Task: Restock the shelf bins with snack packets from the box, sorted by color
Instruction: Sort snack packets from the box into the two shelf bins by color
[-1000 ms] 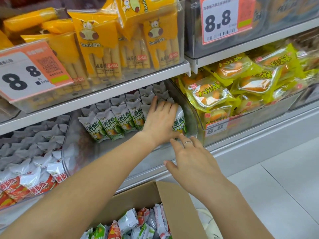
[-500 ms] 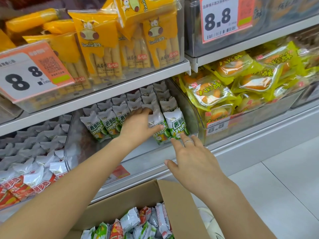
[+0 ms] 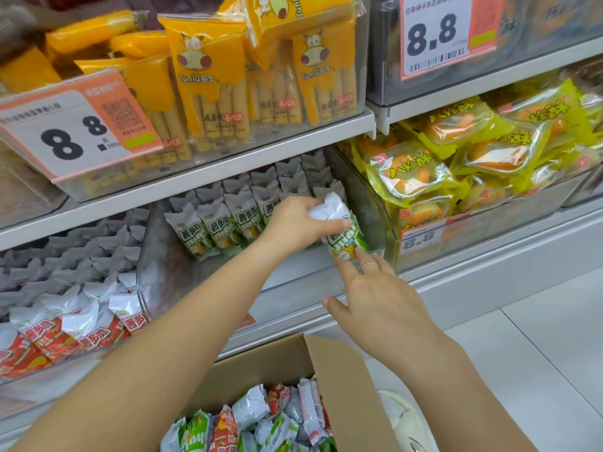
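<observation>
At the far left of the lower shelf, red-and-white snack packets [image 3: 65, 334] fill a clear bin [image 3: 19, 399], their crimped tops standing in rows. Above them an orange price tag [image 3: 75, 132] reading 8.8 hangs on the front of an upper bin holding yellow bags of biscuit sticks [image 3: 208, 89]. In the middle, a second clear bin [image 3: 156, 272] holds a row of green-and-white packets [image 3: 212, 230] standing upright at the back. A person's left hand [image 3: 293, 226] reaches into this bin from the lower left, its fingers curled round the crumpled white top of a green packet [image 3: 342, 230], which tilts near the bin's right wall with its green end down. The right hand [image 3: 381, 301] comes up from the lower right, fingers spread and straight, a ring [image 3: 369, 264] on one; its fingertips [image 3: 339, 264] touch the lower end of that packet. Below the arms, an open cardboard box [image 3: 339, 373] holds a loose mix of green, red and white packets [image 3: 261, 419]. To the right, a third bin [image 3: 489, 223] is heaped with yellow-green pastry packs [image 3: 411, 171] and carries its own 8.8 label [image 3: 421, 236]. A larger tag [image 3: 437, 34] hangs above it. Pale floor tiles [image 3: 538, 353] show at the lower right.
</observation>
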Available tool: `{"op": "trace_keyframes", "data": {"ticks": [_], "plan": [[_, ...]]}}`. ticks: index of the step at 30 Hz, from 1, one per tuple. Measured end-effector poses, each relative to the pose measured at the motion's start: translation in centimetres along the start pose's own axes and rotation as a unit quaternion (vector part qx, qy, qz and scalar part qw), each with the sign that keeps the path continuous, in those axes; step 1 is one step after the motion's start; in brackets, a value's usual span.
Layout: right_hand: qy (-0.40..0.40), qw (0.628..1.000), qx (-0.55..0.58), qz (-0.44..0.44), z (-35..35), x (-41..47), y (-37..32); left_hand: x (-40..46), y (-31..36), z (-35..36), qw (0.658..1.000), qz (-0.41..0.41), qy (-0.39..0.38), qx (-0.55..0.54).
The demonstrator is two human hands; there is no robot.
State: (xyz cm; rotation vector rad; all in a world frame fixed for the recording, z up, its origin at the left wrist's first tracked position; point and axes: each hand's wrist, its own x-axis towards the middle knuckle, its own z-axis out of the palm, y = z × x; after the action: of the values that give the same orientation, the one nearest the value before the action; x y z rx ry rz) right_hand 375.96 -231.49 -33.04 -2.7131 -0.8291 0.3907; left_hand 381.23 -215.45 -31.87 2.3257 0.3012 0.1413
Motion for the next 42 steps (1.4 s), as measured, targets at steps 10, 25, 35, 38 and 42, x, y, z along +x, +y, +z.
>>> {"op": "trace_keyframes", "data": {"ticks": [10, 25, 35, 38, 42], "plan": [[-0.001, 1.000, 0.015, 0.000, -0.3, -0.1, 0.1, 3.0, 0.3, -1.0, 0.940, -0.161, -0.284, -0.103], [0.017, 1.000, 0.008, -0.007, -0.3, -0.5, -0.4, 0.4, -1.4, 1.2, 0.988, 0.089, -0.114, -0.052], [0.015, 0.999, -0.021, 0.040, -1.6, -1.4, 1.1, -0.1, -0.7, 1.2, 0.989, 0.016, -0.103, -0.105], [0.009, 0.999, -0.027, 0.040, -1.6, -1.5, 1.1, 0.3, -0.4, 2.0, 0.994, 0.046, -0.094, 0.010], [0.034, 0.998, -0.016, 0.044, -1.6, -1.3, 1.2, 0.5, -0.3, 2.9, 0.986, 0.057, -0.104, 0.114]]}}
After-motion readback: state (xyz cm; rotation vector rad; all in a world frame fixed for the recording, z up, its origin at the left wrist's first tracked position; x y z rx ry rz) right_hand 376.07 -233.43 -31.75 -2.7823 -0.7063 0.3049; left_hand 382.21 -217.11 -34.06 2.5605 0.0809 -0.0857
